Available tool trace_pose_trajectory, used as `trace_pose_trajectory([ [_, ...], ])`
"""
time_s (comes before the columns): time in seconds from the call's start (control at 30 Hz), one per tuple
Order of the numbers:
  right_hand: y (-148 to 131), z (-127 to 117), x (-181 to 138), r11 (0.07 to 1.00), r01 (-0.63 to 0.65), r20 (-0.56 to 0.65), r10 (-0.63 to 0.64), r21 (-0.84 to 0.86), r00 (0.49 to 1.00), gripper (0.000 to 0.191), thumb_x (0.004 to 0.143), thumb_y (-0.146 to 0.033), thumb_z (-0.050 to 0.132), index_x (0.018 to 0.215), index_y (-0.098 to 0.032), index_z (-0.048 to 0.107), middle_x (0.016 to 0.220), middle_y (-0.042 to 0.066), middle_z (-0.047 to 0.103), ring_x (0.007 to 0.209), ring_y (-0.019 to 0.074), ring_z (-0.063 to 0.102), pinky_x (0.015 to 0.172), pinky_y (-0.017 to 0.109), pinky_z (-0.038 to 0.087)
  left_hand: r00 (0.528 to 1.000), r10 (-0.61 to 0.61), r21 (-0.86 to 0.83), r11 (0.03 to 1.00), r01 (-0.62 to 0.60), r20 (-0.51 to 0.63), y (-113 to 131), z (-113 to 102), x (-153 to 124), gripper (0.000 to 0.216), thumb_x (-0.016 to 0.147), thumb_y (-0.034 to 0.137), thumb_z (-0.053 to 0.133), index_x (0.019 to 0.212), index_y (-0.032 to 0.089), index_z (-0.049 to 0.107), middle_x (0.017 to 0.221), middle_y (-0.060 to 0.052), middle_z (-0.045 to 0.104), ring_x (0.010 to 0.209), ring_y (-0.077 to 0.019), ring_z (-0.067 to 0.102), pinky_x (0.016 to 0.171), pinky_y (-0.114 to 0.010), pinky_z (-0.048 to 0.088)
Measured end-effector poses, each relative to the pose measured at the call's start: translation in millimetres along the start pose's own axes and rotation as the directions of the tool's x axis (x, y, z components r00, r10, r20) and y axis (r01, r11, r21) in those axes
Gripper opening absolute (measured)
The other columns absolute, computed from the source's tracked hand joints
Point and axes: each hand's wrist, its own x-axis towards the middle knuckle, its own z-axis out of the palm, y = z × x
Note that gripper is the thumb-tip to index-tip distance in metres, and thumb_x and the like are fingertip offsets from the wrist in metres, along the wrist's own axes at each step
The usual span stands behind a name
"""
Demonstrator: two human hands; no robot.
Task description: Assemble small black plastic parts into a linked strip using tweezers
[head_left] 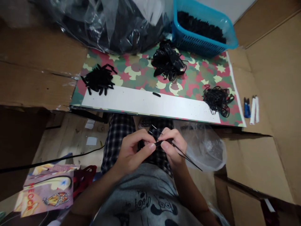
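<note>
My left hand [135, 149] pinches one end of a short black strip [158, 143] in front of my lap. My right hand [175, 146] closes on its other end, and a thin black cord loop [189, 158] trails out from under its fingers to the lower right. A dark item with a shiny edge [152, 129] shows just beyond the fingertips; its kind cannot be made out. On the table ahead, a single black strip [156, 94] lies on the white band. A pile of such strips [100, 80] is at the left, and tangled black cord loops [218, 101] lie at the right.
A black bundle [168, 61] sits mid-table. Behind it stand a large clear bag [113, 28] of dark material and a blue basket [199, 42] of black pieces. Blue-handled nippers [247, 108] and white sticks [254, 110] lie right. A clear plastic bag [209, 149] hangs below the table edge.
</note>
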Motion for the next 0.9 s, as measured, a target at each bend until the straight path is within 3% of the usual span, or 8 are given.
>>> trace_pose_trajectory([
  [0.13, -3, 1, 1, 0.997, -0.08, 0.014, 0.08, -0.023, 0.997, 0.006, 0.094, -0.033, 0.06, 0.095, -0.029, 0.063, 0.077, -0.003, 0.058, 0.068, 0.017, 0.054, 0.061, 0.031, 0.041, 0.979, 0.194, 0.253, 0.952, -0.171, -0.068, 3, -5, 4, 0.008, 0.088, 0.019, 0.063, 0.081, 0.018, 0.065, 0.066, 0.001, 0.061, 0.061, -0.0124, 0.056, 0.055, -0.025, 0.043],
  [0.23, -3, -3, 5, 0.999, 0.014, 0.061, -0.012, -0.036, 0.998, 0.013, 0.092, -0.03, 0.06, 0.105, -0.031, 0.06, 0.086, -0.002, 0.06, 0.077, 0.019, 0.058, 0.068, 0.032, 0.046, 0.894, 0.421, 0.571, 0.777, -0.266, -0.156, 3, -30, 15, 0.005, 0.085, 0.013, 0.065, 0.084, 0.019, 0.065, 0.067, 0.001, 0.062, 0.062, -0.0128, 0.057, 0.058, -0.026, 0.044],
  [0.37, 4, -10, 10, 0.966, 0.138, 0.051, -0.13, -0.219, 0.99, 0.016, 0.09, -0.026, 0.061, 0.105, -0.031, 0.062, 0.101, 0.002, 0.06, 0.094, 0.0226, 0.061, 0.081, 0.038, 0.05, 0.739, 0.607, 0.864, 0.498, -0.068, -0.291, 0, -87, 46, 0.003, 0.087, 0.021, 0.064, 0.088, 0.02, 0.066, 0.073, -0.002, 0.064, 0.07, -0.0187, 0.059, 0.07, -0.033, 0.044],
  [0.4, 6, -11, 12, 0.953, 0.158, 0.038, -0.154, -0.26, 0.987, 0.013, 0.089, -0.026, 0.061, 0.102, -0.03, 0.062, 0.101, 0.002, 0.06, 0.094, 0.0231, 0.061, 0.081, 0.038, 0.05, 0.727, 0.613, 0.89, 0.457, -0.006, -0.31, 0, -100, 53, 0.006, 0.088, 0.025, 0.062, 0.088, 0.019, 0.065, 0.075, -0.003, 0.065, 0.073, -0.0206, 0.059, 0.072, -0.035, 0.044],
  [0.5, 11, -17, 20, 0.917, 0.171, -0.033, -0.196, -0.36, 0.98, 0.006, 0.089, -0.026, 0.06, 0.094, -0.027, 0.061, 0.09, 0.002, 0.061, 0.083, 0.023, 0.062, 0.073, 0.037, 0.051, 0.763, 0.559, 0.922, 0.368, 0.122, -0.324, -2, -125, 65, 0.019, 0.088, 0.032, 0.06, 0.097, 0.017, 0.066, 0.087, -0.01, 0.067, 0.083, -0.0274, 0.06, 0.077, -0.04, 0.043],
  [0.63, 11, -27, 43, 0.837, 0.13, -0.059, -0.19, -0.531, 0.98, 0.007, 0.086, -0.029, 0.062, 0.09, -0.026, 0.057, 0.081, 0.001, 0.061, 0.074, 0.0228, 0.061, 0.067, 0.036, 0.051, 0.722, 0.604, 0.921, 0.37, 0.122, -0.338, -10, -116, 54, 0.026, 0.089, 0.036, 0.06, 0.105, 0.015, 0.065, 0.095, -0.012, 0.066, 0.091, -0.0299, 0.06, 0.082, -0.042, 0.042],
  [0.8, 10, -34, 81, 0.782, 0.102, 0.048, -0.092, -0.614, 0.995, 0.01, 0.089, -0.034, 0.058, 0.09, -0.025, 0.054, 0.085, 0.002, 0.059, 0.081, 0.0235, 0.059, 0.075, 0.037, 0.05, 0.788, 0.571, 0.903, 0.428, -0.047, -0.23, -18, -77, 35, 0.017, 0.089, 0.027, 0.061, 0.104, 0.018, 0.062, 0.093, -0.007, 0.067, 0.089, -0.0247, 0.061, 0.08, -0.038, 0.043],
  [0.9, 12, -33, 96, 0.787, 0.09, 0.087, -0.046, -0.611, 0.995, 0.014, 0.09, -0.038, 0.057, 0.09, -0.025, 0.053, 0.087, 0.003, 0.06, 0.083, 0.0242, 0.059, 0.079, 0.038, 0.049, 0.798, 0.574, 0.888, 0.444, -0.119, -0.18, -18, -62, 33, 0.015, 0.087, 0.021, 0.063, 0.102, 0.019, 0.061, 0.091, -0.005, 0.067, 0.086, -0.0228, 0.061, 0.078, -0.036, 0.042],
])
